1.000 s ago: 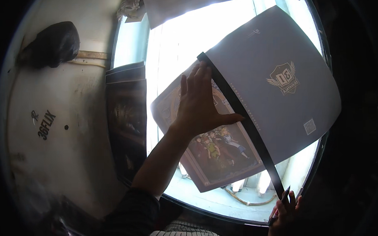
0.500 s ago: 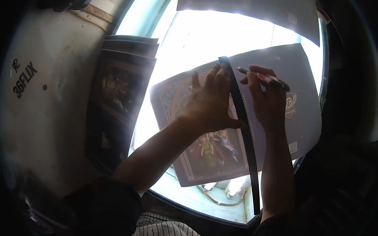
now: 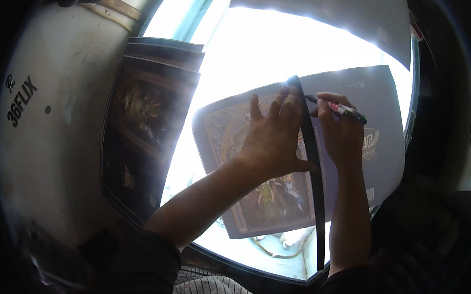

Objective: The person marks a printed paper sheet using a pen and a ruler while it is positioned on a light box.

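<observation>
Two hands are held over a bright table (image 3: 273,47), and a big sheet (image 3: 381,98) is laid on it at a slant. People in a fancy frame are shown on its left part, and a badge is shown on its plain, grayish-purple right part. A long black strip (image 3: 312,154) is laid across the sheet, and its near end can be seen past the sheet's near edge. The strip is touched by the left hand (image 3: 274,138) — its fingers are spread wide. A pen (image 3: 340,109) is held in the bent fingers of the right hand (image 3: 344,133), and its tip is pointed at the far part of the strip; whether anything is touched by the tip cannot be told. The table is made like a box — pale tube shapes (image 3: 296,239) and a bent cord (image 3: 275,255) can be seen in it, near the front. A pile of dark printed sheets (image 3: 154,108) is set on the left, and a gray sheet (image 3: 324,14) is laid at the far side.
</observation>
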Demonstrator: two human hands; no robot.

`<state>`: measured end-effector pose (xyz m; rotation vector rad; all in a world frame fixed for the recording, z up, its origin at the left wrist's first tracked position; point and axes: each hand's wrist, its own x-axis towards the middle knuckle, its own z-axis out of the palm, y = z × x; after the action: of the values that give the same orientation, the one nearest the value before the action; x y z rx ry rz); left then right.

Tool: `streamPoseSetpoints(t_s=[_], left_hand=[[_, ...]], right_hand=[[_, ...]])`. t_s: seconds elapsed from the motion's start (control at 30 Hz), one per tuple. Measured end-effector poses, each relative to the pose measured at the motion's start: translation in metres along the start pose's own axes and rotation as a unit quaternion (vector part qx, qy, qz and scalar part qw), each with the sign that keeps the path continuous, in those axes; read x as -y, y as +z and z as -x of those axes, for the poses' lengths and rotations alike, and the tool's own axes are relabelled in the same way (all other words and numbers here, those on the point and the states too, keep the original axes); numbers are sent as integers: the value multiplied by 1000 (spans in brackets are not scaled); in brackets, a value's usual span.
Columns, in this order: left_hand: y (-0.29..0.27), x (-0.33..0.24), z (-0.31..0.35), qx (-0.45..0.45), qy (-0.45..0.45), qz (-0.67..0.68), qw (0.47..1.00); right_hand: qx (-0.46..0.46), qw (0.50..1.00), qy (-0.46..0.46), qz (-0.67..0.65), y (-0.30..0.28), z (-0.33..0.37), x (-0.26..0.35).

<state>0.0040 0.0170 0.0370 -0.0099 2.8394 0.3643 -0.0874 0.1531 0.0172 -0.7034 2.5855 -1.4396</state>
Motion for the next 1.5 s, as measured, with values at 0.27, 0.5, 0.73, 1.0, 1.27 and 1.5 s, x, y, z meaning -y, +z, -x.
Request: streamPoseSetpoints(t_s=[0.27,0.5,0.73,1.0,1.27,1.5], left_hand=[[5,0,-1,-52,-5,-57,997],[-1,-12,-1,-31,2,-77,997],[22,17,81,-331,-30,-28,943],[-1,15,94,-132,-350,74,924],[2,38,48,-167,-257,392,867],[-66,45,-48,-321,-12,308,895]], right_hand=[[24,999,22,-6,-78,164,-10],[2,995,101,26,-134,307,4],[-84,973,12,215,-77,301,-10],[-87,945,-17,315,-70,304,-12],[-77,951,7,298,-61,310,-12],[-79,941,5,328,-63,315,-19]])
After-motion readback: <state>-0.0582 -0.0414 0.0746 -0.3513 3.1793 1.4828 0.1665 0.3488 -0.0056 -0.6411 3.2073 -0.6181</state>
